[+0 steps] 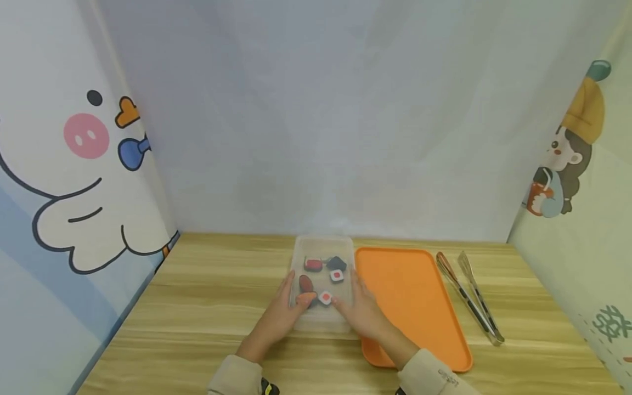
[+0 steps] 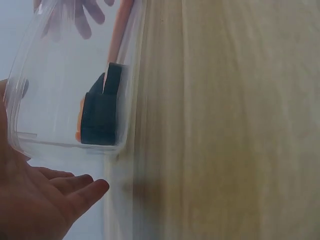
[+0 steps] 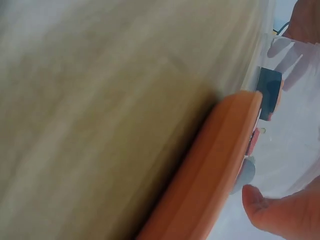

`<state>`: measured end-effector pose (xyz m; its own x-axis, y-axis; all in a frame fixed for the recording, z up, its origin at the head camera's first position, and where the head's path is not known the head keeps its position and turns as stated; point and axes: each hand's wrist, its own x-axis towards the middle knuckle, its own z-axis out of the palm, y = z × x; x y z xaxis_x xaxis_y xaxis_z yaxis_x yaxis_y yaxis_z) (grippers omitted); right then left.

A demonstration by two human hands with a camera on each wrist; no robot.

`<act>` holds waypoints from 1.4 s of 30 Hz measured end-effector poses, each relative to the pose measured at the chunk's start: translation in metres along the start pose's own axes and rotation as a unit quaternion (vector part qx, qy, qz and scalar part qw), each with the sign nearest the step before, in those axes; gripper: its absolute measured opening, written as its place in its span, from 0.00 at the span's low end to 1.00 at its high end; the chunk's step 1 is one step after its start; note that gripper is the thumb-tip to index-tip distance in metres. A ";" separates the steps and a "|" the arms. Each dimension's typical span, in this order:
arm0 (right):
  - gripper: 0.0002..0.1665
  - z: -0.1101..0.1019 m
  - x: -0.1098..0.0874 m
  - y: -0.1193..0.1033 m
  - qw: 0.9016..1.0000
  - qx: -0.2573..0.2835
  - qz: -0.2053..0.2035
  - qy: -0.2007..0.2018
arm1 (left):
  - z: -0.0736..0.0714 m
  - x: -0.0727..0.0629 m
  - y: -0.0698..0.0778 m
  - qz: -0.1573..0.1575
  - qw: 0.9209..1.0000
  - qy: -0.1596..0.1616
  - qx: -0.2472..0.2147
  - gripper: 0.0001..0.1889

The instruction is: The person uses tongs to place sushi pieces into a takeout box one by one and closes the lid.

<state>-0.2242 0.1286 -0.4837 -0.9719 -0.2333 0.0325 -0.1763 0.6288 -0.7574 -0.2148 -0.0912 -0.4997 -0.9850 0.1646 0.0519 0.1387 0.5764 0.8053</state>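
Observation:
A clear plastic box (image 1: pixel 323 321) with pieces of toy sushi inside stands between my two hands. My left hand (image 1: pixel 280 314) holds its left side, fingers along the wall and thumb over the top. On the opposite side my right hand (image 1: pixel 366 314) grips it the same way, beside the orange tray. Inside lie white-and-red rolls (image 1: pixel 337 275), a red-topped piece (image 1: pixel 313 264) and a dark triangular piece (image 1: pixel 336 263). In the left wrist view, dark-wrapped sushi (image 2: pixel 100 112) shows through the wall. Through the box, the right wrist view shows the left hand's spread fingers.
An orange tray (image 1: pixel 405 291) lies right of the box, under my right forearm. Metal tongs (image 1: pixel 476 307) rest farther right on the wood-grain table (image 1: pixel 207 307). A pale curtain (image 1: pixel 316 120) hangs behind the table, with printed cartoon cloths at both sides.

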 end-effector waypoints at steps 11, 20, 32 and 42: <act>0.52 0.001 0.003 0.001 0.998 0.055 -0.003 -0.021 | -0.004 -0.001 -0.001 -0.030 0.999 -0.009 -0.033 0.43; 0.47 -0.013 0.046 0.006 0.998 0.054 -0.020 0.000 | -0.013 0.041 -0.001 -0.020 0.988 -0.021 -0.149 0.40; 0.44 -0.007 0.061 0.006 0.989 0.146 0.014 0.009 | -0.014 0.058 0.003 -0.045 0.984 -0.053 -0.161 0.42; 0.46 -0.020 0.078 0.003 0.991 0.131 0.032 -0.016 | -0.025 0.079 0.000 -0.022 0.996 -0.035 -0.076 0.41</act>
<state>-0.3041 0.1276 -0.4705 -0.9734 -0.2258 -0.0392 -0.0634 0.4297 -0.9008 -0.2950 -0.0983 -0.4811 -0.9795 0.1999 -0.0232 0.0726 0.4583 0.8858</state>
